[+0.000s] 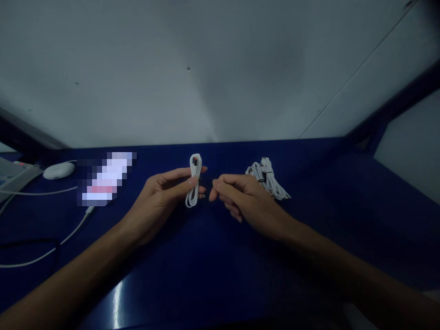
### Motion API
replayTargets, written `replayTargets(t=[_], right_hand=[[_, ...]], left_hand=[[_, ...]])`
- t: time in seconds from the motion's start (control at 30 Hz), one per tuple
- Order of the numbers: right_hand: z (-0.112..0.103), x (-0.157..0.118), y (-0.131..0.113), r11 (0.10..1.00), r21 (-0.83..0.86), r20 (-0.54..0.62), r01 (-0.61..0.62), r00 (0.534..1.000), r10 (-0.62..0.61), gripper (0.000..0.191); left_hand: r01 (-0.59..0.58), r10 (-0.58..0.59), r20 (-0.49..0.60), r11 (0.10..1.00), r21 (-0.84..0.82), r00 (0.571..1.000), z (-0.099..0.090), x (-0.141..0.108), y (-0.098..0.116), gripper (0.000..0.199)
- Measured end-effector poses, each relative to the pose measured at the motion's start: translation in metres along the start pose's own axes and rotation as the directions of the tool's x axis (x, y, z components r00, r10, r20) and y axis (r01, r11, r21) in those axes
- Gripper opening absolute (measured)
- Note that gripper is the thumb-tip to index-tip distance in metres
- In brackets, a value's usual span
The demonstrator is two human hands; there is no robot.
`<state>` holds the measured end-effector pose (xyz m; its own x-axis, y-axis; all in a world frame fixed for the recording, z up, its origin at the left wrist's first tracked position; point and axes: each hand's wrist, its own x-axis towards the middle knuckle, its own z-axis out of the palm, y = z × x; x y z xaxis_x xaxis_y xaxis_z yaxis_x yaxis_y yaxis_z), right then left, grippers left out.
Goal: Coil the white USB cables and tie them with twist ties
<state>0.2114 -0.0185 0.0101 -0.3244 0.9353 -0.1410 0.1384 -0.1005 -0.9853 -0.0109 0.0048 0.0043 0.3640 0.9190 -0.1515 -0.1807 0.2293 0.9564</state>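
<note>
A coiled white cable stands upright between the thumb and fingers of my left hand, near the middle of the view. A dark tie circles its waist, and a black and red end shows inside the upper loop. Just to the right, apart from the cable, my right hand has its thumb and index finger pinched together; whatever they may hold is too small to make out. Behind my right hand lies a pile of bundled white cables, partly hidden by that hand.
The blue table meets a pale wall panel at the back. On the left lie a pixelated phone with a white cord plugged in, a white rounded case and a pale box at the edge.
</note>
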Motion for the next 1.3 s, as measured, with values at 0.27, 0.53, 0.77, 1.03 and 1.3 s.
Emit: replayTargets(t=[0.27,0.53,0.77,1.03,1.3], right_hand=[[-0.005,0.007,0.006,0.928,0.322,0.148,-0.189,0.978,0.148,0.042],[-0.004,-0.001,-0.003,0.983,-0.151,-0.025,0.106,0.993,-0.111,0.042],[-0.001,-0.004,-0.004,0.96,-0.248,-0.101,0.134,0.981,-0.163,0.042],[-0.008,0.003,0.006,0.999,0.045,-0.004,-0.016,1.0,0.017,0.038],[-0.005,0.0,0.0,0.921,-0.363,-0.109,0.139,0.976,-0.191,0.035]], left_hand=[[-0.025,0.025,0.006,1.0,0.016,1.0,-0.002,0.0,-0.001,0.033],[-0.019,0.019,-0.019,0.999,0.036,1.0,-0.002,0.0,0.0,0.034],[-0.004,0.005,-0.033,0.999,0.032,0.999,0.0,0.001,0.001,0.034],[-0.019,0.021,-0.057,0.999,0.031,0.998,0.0,0.002,0.001,0.03],[-0.023,0.03,-0.069,0.995,0.093,0.997,-0.003,0.003,-0.001,0.032]])
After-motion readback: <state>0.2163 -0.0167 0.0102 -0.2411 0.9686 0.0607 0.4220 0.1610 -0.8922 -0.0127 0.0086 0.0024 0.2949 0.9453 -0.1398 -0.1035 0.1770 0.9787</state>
